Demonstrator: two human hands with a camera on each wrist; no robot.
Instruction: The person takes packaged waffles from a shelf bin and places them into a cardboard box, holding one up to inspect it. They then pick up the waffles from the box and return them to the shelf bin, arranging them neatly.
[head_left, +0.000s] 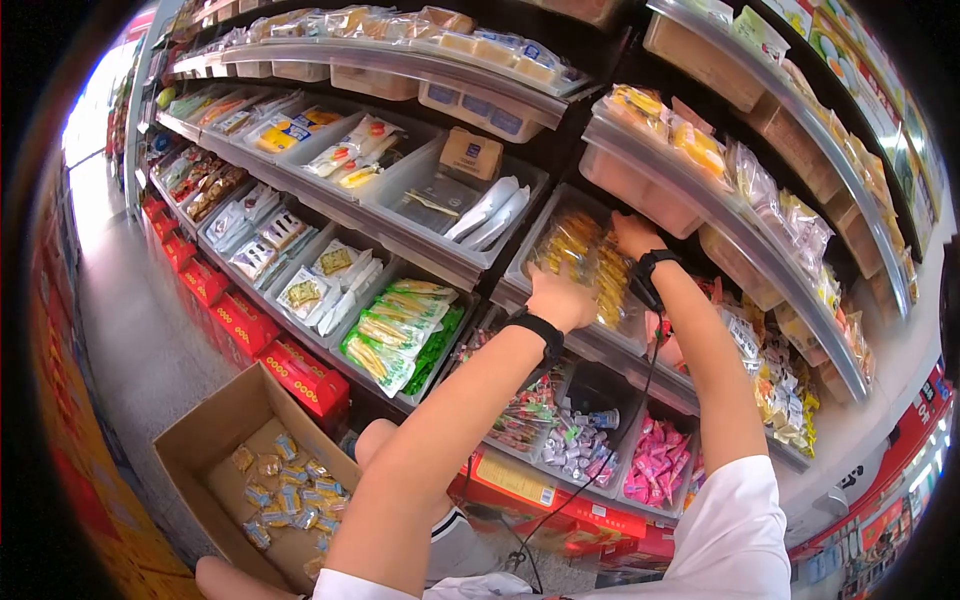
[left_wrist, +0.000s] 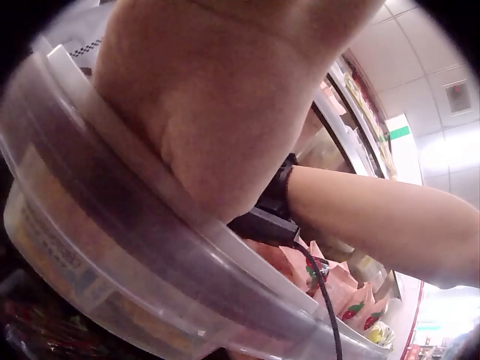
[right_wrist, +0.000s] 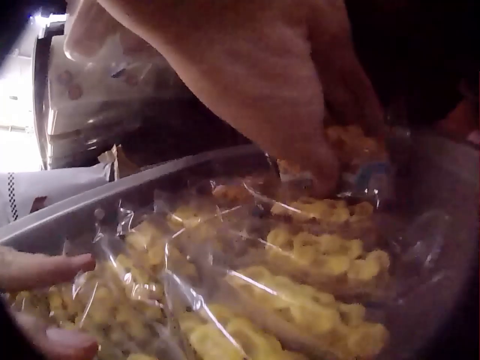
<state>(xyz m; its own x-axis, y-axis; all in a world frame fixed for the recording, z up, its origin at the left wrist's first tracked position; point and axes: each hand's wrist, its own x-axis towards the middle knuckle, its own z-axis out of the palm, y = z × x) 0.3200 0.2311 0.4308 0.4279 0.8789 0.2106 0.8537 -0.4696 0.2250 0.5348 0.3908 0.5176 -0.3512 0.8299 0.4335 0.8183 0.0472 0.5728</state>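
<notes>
Clear packets of yellow, knobbly snacks (head_left: 575,245) fill a plastic bin (head_left: 520,268) on the middle shelf. My left hand (head_left: 562,298) lies at the bin's near left side, its straight fingers (right_wrist: 49,268) touching the packets. In the left wrist view, its wrist and the bin's clear front wall hide the fingers. My right hand (head_left: 635,238) reaches into the bin's far right corner. Seen from the right wrist, its fingers point down and pinch the end of a snack packet (right_wrist: 349,150); part of the grip is hidden.
An open cardboard box (head_left: 200,455) with small wrapped pieces stands at lower left. Bins of green packets (head_left: 400,335) and pink sweets (head_left: 655,465) lie below. An upper shelf edge (head_left: 690,200) overhangs at right. A black cable (head_left: 648,375) hangs from the right wrist.
</notes>
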